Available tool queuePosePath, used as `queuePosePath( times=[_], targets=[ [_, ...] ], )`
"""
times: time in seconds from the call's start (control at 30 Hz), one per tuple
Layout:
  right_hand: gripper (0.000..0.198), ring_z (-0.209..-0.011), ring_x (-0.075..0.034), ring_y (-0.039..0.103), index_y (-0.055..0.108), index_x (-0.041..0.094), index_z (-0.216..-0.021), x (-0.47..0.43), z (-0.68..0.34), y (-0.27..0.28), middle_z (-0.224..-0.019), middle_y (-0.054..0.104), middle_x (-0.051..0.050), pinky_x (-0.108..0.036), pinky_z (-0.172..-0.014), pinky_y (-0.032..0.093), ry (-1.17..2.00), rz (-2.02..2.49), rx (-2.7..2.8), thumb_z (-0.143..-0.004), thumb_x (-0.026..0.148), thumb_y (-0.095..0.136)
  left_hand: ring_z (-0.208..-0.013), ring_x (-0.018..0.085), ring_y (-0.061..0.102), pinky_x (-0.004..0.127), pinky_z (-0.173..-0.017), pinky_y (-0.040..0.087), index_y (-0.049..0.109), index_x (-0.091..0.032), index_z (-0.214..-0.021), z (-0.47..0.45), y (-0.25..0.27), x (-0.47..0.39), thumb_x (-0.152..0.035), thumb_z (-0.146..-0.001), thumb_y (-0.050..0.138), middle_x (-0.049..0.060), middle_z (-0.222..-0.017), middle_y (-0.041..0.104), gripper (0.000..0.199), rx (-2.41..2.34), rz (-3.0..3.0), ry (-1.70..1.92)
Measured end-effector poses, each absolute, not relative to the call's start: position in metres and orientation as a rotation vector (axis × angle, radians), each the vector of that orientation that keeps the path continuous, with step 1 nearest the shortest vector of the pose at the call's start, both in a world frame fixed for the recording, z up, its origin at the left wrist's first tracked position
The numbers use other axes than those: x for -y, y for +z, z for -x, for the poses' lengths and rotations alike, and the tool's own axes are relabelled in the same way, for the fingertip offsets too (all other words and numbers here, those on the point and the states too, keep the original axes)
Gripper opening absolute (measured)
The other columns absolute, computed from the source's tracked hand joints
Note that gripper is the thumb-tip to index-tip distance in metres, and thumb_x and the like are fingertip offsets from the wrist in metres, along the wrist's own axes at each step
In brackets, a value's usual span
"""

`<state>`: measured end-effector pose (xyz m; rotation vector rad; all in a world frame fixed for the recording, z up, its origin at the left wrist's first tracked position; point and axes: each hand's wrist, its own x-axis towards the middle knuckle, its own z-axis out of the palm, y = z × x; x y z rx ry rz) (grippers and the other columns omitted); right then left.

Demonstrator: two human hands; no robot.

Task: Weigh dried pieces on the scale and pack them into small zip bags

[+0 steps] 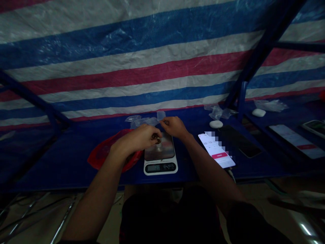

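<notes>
A white digital kitchen scale (160, 168) with a metal plate stands in front of me, its display lit. Over the plate, my left hand (143, 136) is closed, with small brownish, shiny bits at its fingertips that are too dim to name. Just under those fingers a small pale, round object (158, 145) shows on the plate. Beyond the scale's right rear corner, my right hand (175, 126) pinches a small clear plastic bag (160, 115). A red plastic bag (101, 154) lies open left of the scale, partly hidden by my left forearm; its contents are mostly hidden.
More clear bags (144, 122) lie behind the scale. To the right are a lit phone (215, 150) showing a timer, a dark phone (240, 141) and a white earbud case (216, 124). A striped tarp (152, 71) hangs behind the blue table (63, 162), between blue metal posts.
</notes>
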<state>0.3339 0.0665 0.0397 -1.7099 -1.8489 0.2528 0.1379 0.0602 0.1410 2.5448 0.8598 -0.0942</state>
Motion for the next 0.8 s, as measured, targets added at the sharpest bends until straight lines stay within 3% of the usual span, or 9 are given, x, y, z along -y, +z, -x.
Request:
queuePosePath(
  times=[0.3,0.53,0.8],
  targets=[
    [0.039,-0.067,-0.017,0.062,0.081,0.020,-0.091,-0.067,-0.334,0.040,-0.081,0.079,-0.006,-0.031,-0.063,0.027,0.234,1.699,1.853,-0.106,0.042,0.052,-0.093,0.024,0.077,0.034,-0.086,0.058,0.081,-0.021,-0.112,-0.137,0.143,-0.055,-0.009,-0.087,0.060,0.007,-0.106,0.082,0.036,-0.878,-2.598,-0.068],
    [0.040,-0.075,-0.020,0.068,0.082,0.020,-0.096,-0.064,-0.333,0.043,-0.087,0.081,-0.008,-0.031,-0.064,0.030,0.248,1.744,1.853,-0.105,0.042,0.051,-0.110,0.024,0.076,0.035,-0.097,0.059,0.076,-0.023,-0.125,-0.132,0.138,-0.059,-0.011,-0.091,0.062,0.007,-0.121,0.081,0.038,-0.810,-2.563,0.003],
    [0.038,-0.074,-0.020,0.067,0.082,0.021,-0.094,-0.065,-0.334,0.042,-0.090,0.081,-0.008,-0.031,-0.063,0.030,0.252,1.724,1.832,-0.104,0.042,0.052,-0.107,0.023,0.073,0.039,-0.098,0.055,0.077,-0.021,-0.117,-0.133,0.140,-0.045,-0.016,-0.099,0.062,0.005,-0.115,0.079,0.024,-0.760,-2.705,0.164]
  ],
)
